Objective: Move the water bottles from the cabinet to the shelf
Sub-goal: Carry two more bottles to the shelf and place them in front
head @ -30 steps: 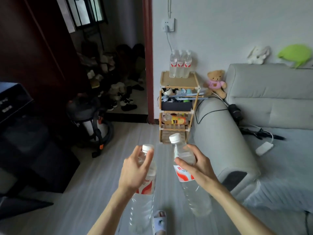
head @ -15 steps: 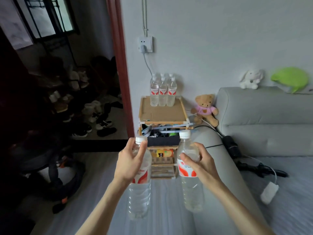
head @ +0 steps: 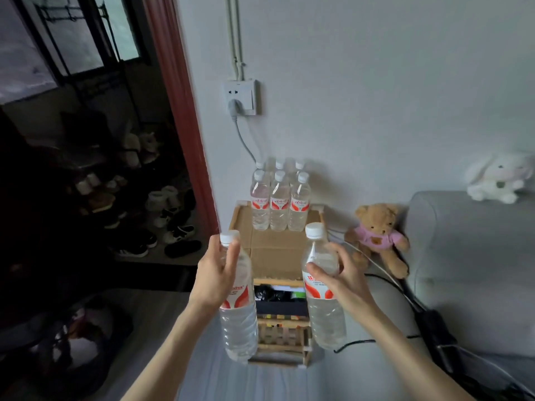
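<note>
My left hand grips a clear water bottle with a red-and-white label, upright, near its shoulder. My right hand grips a second such bottle, also upright. Both bottles hang in the air just in front of a small wooden shelf that stands against the wall. Its cardboard-covered top carries several like bottles in two rows at the back; the front half of the top is bare.
A grey sofa stands right of the shelf, with a brown teddy bear by its arm and a white plush rabbit on its back. A wall socket with a cable is above the shelf. Left, a dark doorway shows shoes.
I have come closer to the shelf, which now fills the middle of the view. Both hands keep their bottles and have risen to the level of the shelf top.
</note>
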Demonstrator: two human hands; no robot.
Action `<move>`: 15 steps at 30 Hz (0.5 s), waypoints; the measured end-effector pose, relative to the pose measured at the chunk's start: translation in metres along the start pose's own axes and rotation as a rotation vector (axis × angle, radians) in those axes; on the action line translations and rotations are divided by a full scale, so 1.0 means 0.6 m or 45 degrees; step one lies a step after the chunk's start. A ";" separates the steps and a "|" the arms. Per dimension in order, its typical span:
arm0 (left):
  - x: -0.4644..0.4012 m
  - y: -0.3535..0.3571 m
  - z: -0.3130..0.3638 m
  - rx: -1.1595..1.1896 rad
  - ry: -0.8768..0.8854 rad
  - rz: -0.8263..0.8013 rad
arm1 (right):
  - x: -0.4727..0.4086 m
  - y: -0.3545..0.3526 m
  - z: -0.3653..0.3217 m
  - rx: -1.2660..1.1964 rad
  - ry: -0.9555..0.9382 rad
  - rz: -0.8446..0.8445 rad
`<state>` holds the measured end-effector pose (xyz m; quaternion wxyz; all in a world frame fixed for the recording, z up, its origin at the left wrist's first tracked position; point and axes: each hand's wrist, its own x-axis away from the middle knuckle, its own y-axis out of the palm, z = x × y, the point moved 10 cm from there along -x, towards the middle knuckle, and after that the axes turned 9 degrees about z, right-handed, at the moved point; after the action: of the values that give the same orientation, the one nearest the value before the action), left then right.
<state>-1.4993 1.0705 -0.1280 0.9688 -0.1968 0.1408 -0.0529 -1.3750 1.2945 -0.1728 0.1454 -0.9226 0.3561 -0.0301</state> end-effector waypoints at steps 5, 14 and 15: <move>-0.096 0.063 -0.004 0.024 -0.011 -0.039 | -0.102 0.040 0.012 0.063 0.015 -0.121; -0.263 0.180 -0.032 0.044 0.114 -0.292 | -0.253 0.126 0.046 0.214 0.056 -0.204; -0.278 0.193 -0.041 0.040 0.124 -0.325 | -0.267 0.136 0.050 0.195 0.094 -0.202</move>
<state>-1.6603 1.1942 -0.1536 0.9492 -0.1951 0.1606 -0.1873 -1.5422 1.3513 -0.2172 0.1993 -0.9323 0.2838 -0.1025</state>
